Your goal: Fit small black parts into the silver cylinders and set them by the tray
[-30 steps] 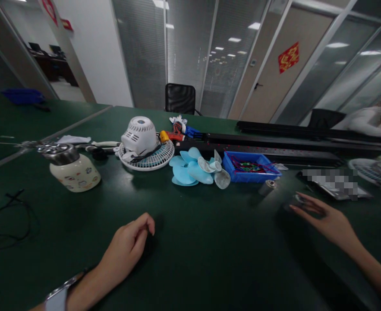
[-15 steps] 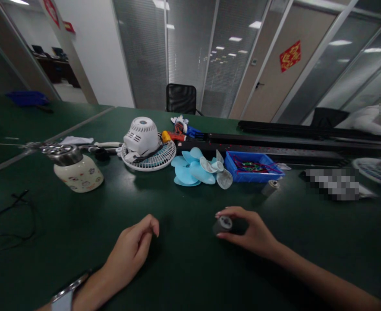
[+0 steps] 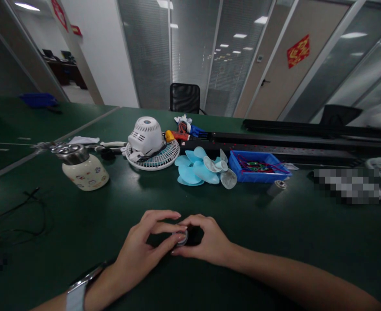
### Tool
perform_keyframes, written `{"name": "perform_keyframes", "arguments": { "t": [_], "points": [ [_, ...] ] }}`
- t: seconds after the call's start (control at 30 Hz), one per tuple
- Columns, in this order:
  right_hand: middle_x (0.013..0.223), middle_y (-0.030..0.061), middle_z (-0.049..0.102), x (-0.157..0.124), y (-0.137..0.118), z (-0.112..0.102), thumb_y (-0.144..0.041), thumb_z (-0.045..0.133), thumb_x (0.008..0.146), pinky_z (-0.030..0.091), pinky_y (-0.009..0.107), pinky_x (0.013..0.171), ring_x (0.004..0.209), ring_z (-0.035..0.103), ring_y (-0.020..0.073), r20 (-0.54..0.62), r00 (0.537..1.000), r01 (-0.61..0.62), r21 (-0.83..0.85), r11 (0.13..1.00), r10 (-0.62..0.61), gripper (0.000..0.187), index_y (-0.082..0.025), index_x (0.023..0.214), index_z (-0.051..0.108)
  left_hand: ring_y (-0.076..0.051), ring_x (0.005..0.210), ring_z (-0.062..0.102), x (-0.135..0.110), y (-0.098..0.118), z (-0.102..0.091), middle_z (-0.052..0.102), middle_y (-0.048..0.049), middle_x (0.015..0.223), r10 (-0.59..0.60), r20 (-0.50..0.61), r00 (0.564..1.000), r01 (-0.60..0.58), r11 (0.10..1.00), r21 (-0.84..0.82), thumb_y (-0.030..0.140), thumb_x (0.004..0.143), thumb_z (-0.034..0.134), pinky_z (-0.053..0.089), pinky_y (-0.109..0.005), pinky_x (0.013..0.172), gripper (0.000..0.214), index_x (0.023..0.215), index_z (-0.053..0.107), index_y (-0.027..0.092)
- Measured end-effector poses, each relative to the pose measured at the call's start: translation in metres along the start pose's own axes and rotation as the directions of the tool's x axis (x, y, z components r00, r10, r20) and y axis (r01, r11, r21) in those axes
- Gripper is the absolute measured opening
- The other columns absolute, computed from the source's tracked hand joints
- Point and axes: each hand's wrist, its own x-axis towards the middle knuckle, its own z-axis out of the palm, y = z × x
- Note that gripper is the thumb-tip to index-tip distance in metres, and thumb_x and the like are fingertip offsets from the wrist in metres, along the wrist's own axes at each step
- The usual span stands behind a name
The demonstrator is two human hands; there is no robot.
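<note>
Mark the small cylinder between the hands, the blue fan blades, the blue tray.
small cylinder (image 3: 182,238): head view, its round end face.
blue fan blades (image 3: 190,172): head view, a front blade.
blue tray (image 3: 258,178): head view, its front wall.

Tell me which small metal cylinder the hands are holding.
The near cylinder, pinched between left hand and right hand; the other cylinder lies untouched beside the blue tray.

Left of you, cream flask (image 3: 85,170) with steel lid; black cable (image 3: 31,203) nearer you; ahead, white motor housing (image 3: 146,137) on fan grille (image 3: 166,160); blue blades (image 3: 193,172) just beside blue tray (image 3: 238,175) of wires; black chair (image 3: 184,98) beyond the table (image 3: 274,233).
</note>
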Motion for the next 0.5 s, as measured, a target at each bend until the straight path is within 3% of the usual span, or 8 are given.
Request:
{"name": "perform_keyframes", "arguments": {
  "t": [0.1,0.17,0.23,0.3,0.4,0.5],
  "points": [
    [0.089,0.0004,0.073,0.001,-0.003,-0.001,-0.045,0.083,0.061,0.046,0.031,0.074,0.081,0.064,0.0175,-0.005,1.0,-0.024,-0.002,1.0,0.024,0.042,-0.023,0.095,0.071,-0.022,0.096,0.071,-0.001,-0.002,-0.001,0.078,-0.0031,0.091,-0.042,-0.119,0.992,0.035,0.998,-0.058,0.025,0.084,0.07,0.054,-0.036,0.087,0.018,0.101,0.063,0.022],
    [0.089,0.0008,0.073,0.0,-0.005,-0.003,-0.043,0.083,0.061,0.046,0.031,0.075,0.081,0.065,0.018,-0.013,0.999,-0.049,0.024,0.999,0.049,0.042,-0.023,0.095,0.071,-0.022,0.095,0.073,-0.001,-0.007,-0.003,0.078,-0.0035,0.095,-0.092,-0.163,0.982,0.08,0.994,-0.076,0.025,0.085,0.068,0.053,-0.038,0.09,0.02,0.104,0.06,0.022],
    [0.094,0.0022,0.074,-0.003,-0.006,-0.009,-0.04,0.083,0.062,0.049,0.033,0.078,0.086,0.066,0.0195,-0.015,0.996,-0.086,0.081,0.993,0.087,0.042,-0.022,0.097,0.071,-0.023,0.095,0.073,-0.001,-0.014,-0.006,0.078,-0.0031,0.098,-0.167,-0.098,0.981,0.161,0.985,-0.063,0.026,0.086,0.066,0.051,-0.041,0.093,0.028,0.112,0.056,0.023],
    [0.101,0.0041,0.073,-0.008,-0.004,-0.017,-0.038,0.083,0.062,0.05,0.035,0.082,0.093,0.067,0.0214,-0.029,0.99,-0.136,0.137,0.981,0.141,0.043,-0.021,0.1,0.071,-0.025,0.101,0.072,0.0,-0.022,-0.008,0.079,-0.002,0.098,-0.22,0.038,0.975,0.22,0.975,-0.005,0.028,0.086,0.066,0.048,-0.046,0.097,0.035,0.118,0.054,0.025],
    [0.105,0.0068,0.072,-0.02,0.001,-0.031,-0.035,0.084,0.063,0.051,0.04,0.088,0.098,0.066,0.0233,-0.07,0.971,-0.209,0.216,0.954,0.229,0.045,-0.02,0.103,0.07,-0.025,0.114,0.065,0.0,-0.029,-0.009,0.077,-0.0018,0.105,-0.224,0.175,0.959,0.211,0.973,0.088,0.028,0.087,0.065,0.045,-0.049,0.101,0.037,0.122,0.055,0.027],
    [0.111,0.0091,0.07,-0.029,0.009,-0.043,-0.035,0.081,0.068,0.048,0.044,0.095,0.105,0.065,0.0239,-0.024,0.957,-0.256,0.408,0.876,0.291,0.049,-0.02,0.113,0.067,-0.024,0.119,0.061,0.0,-0.029,-0.01,0.074,-0.0028,0.115,-0.202,0.213,0.956,0.181,0.977,0.117,0.027,0.087,0.063,0.046,-0.047,0.101,0.039,0.125,0.056,0.028]
  ]
}}
